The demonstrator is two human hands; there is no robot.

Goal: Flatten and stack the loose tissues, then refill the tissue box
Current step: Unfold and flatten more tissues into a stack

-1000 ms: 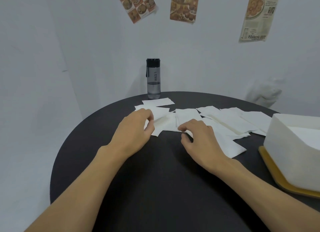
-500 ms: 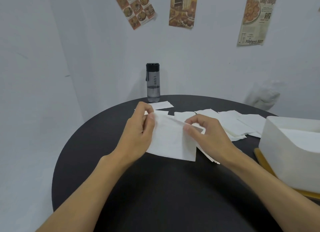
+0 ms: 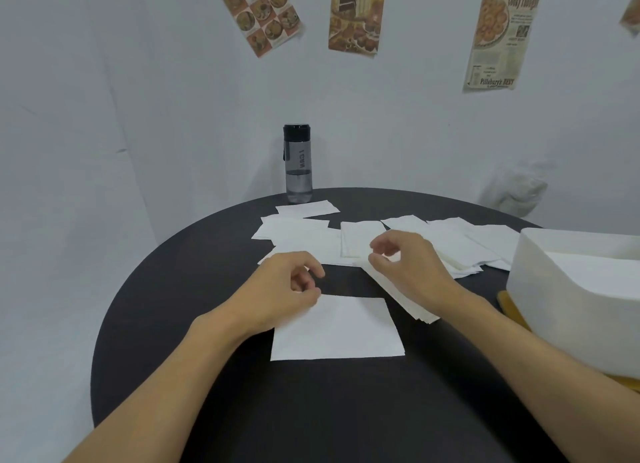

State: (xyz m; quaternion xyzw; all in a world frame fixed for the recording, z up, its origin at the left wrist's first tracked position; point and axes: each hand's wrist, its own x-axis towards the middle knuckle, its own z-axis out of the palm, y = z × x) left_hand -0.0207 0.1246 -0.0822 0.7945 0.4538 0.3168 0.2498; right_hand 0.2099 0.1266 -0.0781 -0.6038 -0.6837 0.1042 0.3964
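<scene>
One white tissue (image 3: 341, 327) lies flat on the black round table (image 3: 311, 410) in front of me. My left hand (image 3: 284, 289) hovers at its upper left corner, fingers loosely curled, thumb and forefinger apart, holding nothing. My right hand (image 3: 405, 265) hangs above the scattered loose tissues (image 3: 301, 230), fingers also loosely curled and empty. Several more tissues (image 3: 450, 244) spread toward the right behind it. The white tissue box (image 3: 571, 289) stands at the right edge on a yellow base (image 3: 509, 301), with white tissue showing inside.
A dark translucent water bottle (image 3: 298, 165) stands at the table's far edge, just behind the tissues. White walls with food posters (image 3: 356, 16) close in behind. Bare black tabletop shows near me.
Both hands lifted one tissue from the pile, carried it toward me, laid it flat and let go. The right hand has moved back over the pile.
</scene>
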